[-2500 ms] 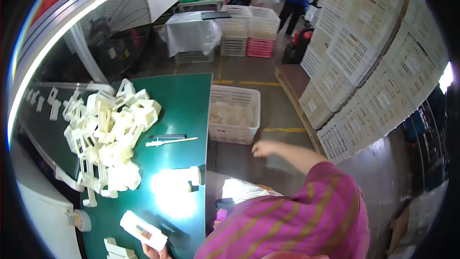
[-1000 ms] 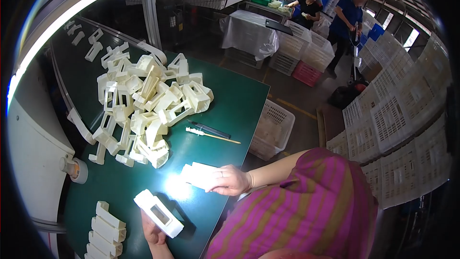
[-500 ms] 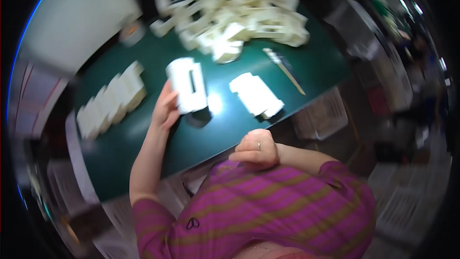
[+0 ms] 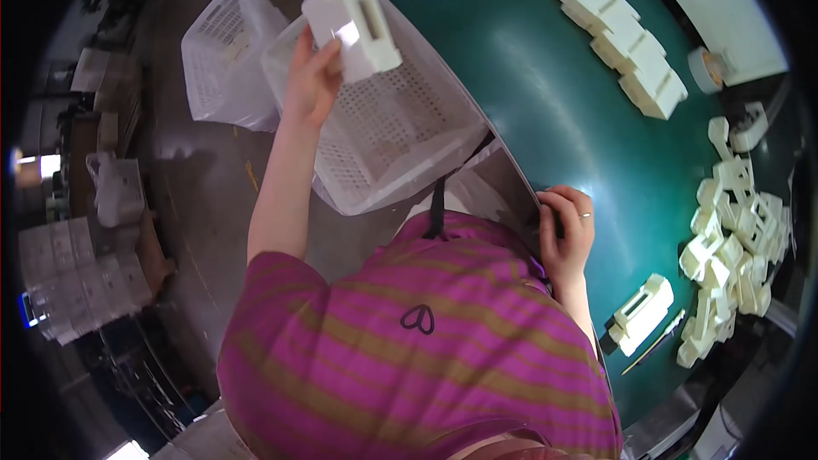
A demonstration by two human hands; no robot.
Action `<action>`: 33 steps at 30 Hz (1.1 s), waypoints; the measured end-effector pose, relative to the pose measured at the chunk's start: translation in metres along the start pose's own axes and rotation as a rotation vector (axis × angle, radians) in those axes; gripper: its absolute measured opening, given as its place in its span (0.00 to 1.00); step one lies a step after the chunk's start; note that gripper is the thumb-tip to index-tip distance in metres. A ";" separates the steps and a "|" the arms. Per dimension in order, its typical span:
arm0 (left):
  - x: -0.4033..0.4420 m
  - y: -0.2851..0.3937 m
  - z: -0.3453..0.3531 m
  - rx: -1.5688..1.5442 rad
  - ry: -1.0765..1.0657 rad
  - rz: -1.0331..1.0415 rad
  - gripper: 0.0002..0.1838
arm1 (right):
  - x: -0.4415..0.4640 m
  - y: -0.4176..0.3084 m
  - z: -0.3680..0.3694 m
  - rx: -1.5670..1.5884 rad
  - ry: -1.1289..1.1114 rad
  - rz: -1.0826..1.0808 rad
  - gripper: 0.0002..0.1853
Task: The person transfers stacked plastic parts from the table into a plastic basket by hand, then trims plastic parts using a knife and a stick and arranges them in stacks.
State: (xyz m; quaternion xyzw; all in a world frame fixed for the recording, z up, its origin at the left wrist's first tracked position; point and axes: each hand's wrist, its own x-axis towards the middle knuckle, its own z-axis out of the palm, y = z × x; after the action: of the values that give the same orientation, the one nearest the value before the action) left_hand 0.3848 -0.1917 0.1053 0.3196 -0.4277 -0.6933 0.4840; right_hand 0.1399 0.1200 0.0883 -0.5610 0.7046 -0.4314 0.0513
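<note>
"Hands first: what are they doing?"

"The left hand (image 4: 315, 83) is gripping a white part (image 4: 351, 31) between thumb and fingers, and is holding it up over the far end of a perforated crate (image 4: 362, 172) beside the green surface (image 4: 511, 77). The right hand (image 4: 568, 226) is resting at the surface's edge, loosely curled, a gap showing between thumb and fingers; I'm seeing nothing in it."

"Which step are we looking at?"

"Judging from this alone, the left hand is handling one part off the surface while the right is taking no share. The next move, I'd say, is calling for a firm grip and care around the crate's rim and loose plastic."

"And the other parts?"

"A close row of parts (image 4: 609, 30) is lying across the surface, a lone part (image 4: 643, 315) is lying near the right forearm beside a thin stick (image 4: 654, 342), and a jumbled pile (image 4: 737, 247) is sitting beyond that."

"Any brands or writing?"

"None that I'm making out. The striped shirt (image 4: 375, 358) is carrying a dark looped outline, but it isn't forming letters."
</note>
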 end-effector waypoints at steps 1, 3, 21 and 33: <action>0.002 -0.012 -0.024 0.032 0.079 -0.034 0.38 | 0.004 0.003 0.002 -0.011 -0.014 0.026 0.11; 0.011 -0.056 -0.076 0.065 0.244 -0.116 0.37 | 0.015 0.001 0.008 -0.069 -0.040 0.042 0.12; 0.275 -0.367 -0.233 0.329 0.701 -0.343 0.36 | 0.127 0.001 0.096 -0.654 -0.617 0.068 0.47; 0.293 -0.424 -0.250 0.555 0.660 -0.195 0.35 | 0.121 0.012 0.097 -0.618 -0.591 0.060 0.48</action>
State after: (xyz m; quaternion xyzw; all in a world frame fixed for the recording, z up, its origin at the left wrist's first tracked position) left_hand 0.3349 -0.4691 -0.3930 0.6805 -0.3880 -0.4557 0.4228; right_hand 0.1403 -0.0345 0.0700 -0.6287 0.7718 -0.0190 0.0929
